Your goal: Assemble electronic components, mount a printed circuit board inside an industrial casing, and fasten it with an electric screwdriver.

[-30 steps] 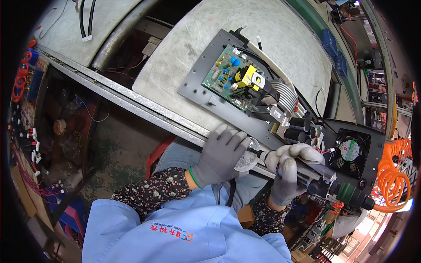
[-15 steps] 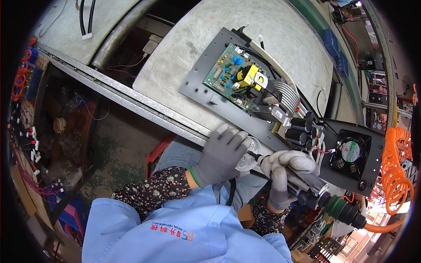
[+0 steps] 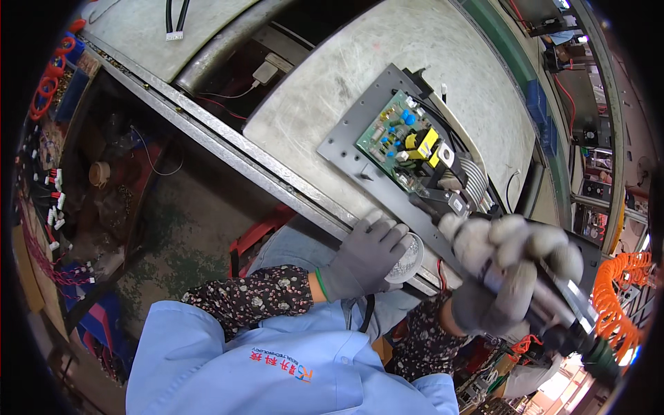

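My left hand (image 3: 365, 254), in a grey glove, is closed on the rim of a small round dish (image 3: 411, 260) holding small silvery pieces, by the table's front edge. My right hand (image 3: 508, 266), gloved and blurred, is wrapped round a power screwdriver (image 3: 553, 299). Its dark shaft points left, above the near edge of a grey metal panel (image 3: 344, 142); whether the tip touches is too blurred to tell. On the panel sits a green circuit board (image 3: 379, 142) with blue parts and a yellow-taped transformer (image 3: 427, 143). My right hand hides the panel's right end.
An orange coiled hose (image 3: 612, 290) hangs at the right. The scratched pale work board (image 3: 297, 117) lies under the panel, with a metal rail (image 3: 242, 155) along its near side. Cables with white connectors (image 3: 54, 207) hang at the far left.
My right hand has lifted the screwdriver out of the dish and moved it up and right, over the panel. My left hand stays at the dish. The whole view has shifted slightly.
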